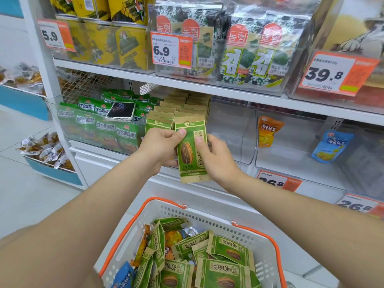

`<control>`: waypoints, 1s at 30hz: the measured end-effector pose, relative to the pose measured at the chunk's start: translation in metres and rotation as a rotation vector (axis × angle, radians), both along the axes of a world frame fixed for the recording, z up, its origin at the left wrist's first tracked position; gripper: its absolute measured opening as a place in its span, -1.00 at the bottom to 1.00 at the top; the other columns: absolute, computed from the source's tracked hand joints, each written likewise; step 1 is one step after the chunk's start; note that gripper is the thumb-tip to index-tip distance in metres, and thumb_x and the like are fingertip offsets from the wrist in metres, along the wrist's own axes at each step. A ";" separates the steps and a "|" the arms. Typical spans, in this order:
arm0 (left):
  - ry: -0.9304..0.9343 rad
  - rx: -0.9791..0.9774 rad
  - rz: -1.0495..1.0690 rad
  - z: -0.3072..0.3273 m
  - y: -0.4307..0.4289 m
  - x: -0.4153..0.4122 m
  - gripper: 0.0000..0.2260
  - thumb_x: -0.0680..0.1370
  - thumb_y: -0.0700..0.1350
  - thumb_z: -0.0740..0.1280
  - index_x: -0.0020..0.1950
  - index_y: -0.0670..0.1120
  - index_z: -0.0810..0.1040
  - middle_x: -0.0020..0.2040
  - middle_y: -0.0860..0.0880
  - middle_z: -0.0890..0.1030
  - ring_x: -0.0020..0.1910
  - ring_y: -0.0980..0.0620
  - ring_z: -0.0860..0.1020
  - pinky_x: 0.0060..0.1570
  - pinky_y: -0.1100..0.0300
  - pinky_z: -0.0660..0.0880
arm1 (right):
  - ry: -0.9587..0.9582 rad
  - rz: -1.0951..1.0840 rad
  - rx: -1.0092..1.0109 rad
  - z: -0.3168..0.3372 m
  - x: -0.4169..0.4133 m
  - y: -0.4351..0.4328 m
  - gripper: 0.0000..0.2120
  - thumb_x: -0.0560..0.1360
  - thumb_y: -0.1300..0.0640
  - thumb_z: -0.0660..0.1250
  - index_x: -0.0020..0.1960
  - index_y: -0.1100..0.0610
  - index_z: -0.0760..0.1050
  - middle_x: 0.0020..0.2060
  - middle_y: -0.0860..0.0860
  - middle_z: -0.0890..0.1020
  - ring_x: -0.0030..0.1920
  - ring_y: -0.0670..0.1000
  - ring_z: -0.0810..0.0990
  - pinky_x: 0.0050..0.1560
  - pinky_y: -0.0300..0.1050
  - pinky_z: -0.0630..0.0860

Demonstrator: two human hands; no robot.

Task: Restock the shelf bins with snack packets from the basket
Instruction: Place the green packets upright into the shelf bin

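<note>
Both hands on one sunflower seed packet [191, 154]. My left hand [160, 146] pinches its upper left edge with the thumb on the front, and my right hand [216, 156] pinches the right edge the same way. It's upright, just in front of the row of matching packets [182, 104] in the clear bin and above the basket [209, 221].

Risks, my read:
- The row looks tightly packed. Pushing in at the front could buckle the flat pouch or tip its neighbours.
- A phone [120, 110] lies loose on the green crisp packets [99, 125] next door. My left forearm could knock it off.
- The empty bin [230, 129] sits just right, so misfiling is easy.

Materials: thin flat pouch with kraft-look bands, a green printed panel and probably slick film. The bins are rigid transparent plastic. The basket is white perforated plastic with orange handles.
</note>
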State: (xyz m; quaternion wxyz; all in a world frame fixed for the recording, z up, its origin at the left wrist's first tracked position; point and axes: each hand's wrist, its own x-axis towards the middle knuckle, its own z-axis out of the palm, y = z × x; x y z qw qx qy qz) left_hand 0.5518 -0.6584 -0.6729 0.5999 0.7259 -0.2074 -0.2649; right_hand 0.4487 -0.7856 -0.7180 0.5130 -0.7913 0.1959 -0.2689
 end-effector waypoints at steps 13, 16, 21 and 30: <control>-0.951 0.397 0.194 0.004 0.004 0.039 -0.53 0.46 -0.38 0.39 0.28 -0.01 0.43 0.29 -0.11 0.37 0.23 -0.18 0.39 0.20 -0.04 0.41 | -0.198 -0.113 -0.408 0.034 0.005 -0.023 -0.75 0.70 0.06 0.30 0.33 0.02 0.34 -0.02 -0.13 0.67 -0.08 -0.12 0.61 -0.14 -0.38 0.39; -1.123 0.460 0.133 0.001 0.000 0.039 -0.42 0.40 -0.37 0.41 0.37 -0.03 0.39 0.35 -0.11 0.35 0.31 -0.19 0.33 0.24 -0.07 0.35 | -0.104 -0.103 -0.426 0.026 0.016 -0.028 -0.78 0.63 0.08 0.39 0.21 0.01 0.40 -0.10 -0.09 0.66 -0.09 0.00 0.63 -0.06 -0.06 0.56; -1.146 0.594 0.028 -0.004 -0.006 0.044 -0.32 0.47 -0.20 0.47 0.54 -0.05 0.30 0.56 -0.07 0.25 0.54 -0.17 0.20 0.43 -0.18 0.23 | 0.092 -0.179 -0.395 0.016 0.039 -0.028 -0.72 0.52 0.03 0.53 0.05 0.01 0.44 -0.17 -0.01 0.63 -0.07 -0.02 0.51 -0.15 -0.05 0.46; -1.184 0.648 0.035 -0.003 -0.005 0.057 -0.50 0.50 -0.23 0.41 0.42 -0.06 0.41 0.48 -0.06 0.38 0.47 -0.15 0.29 0.36 -0.17 0.28 | 0.242 -0.275 -0.370 0.009 0.060 -0.028 -0.61 0.45 -0.04 0.60 0.04 0.11 0.46 -0.11 0.04 0.61 -0.07 0.00 0.46 -0.30 -0.15 0.31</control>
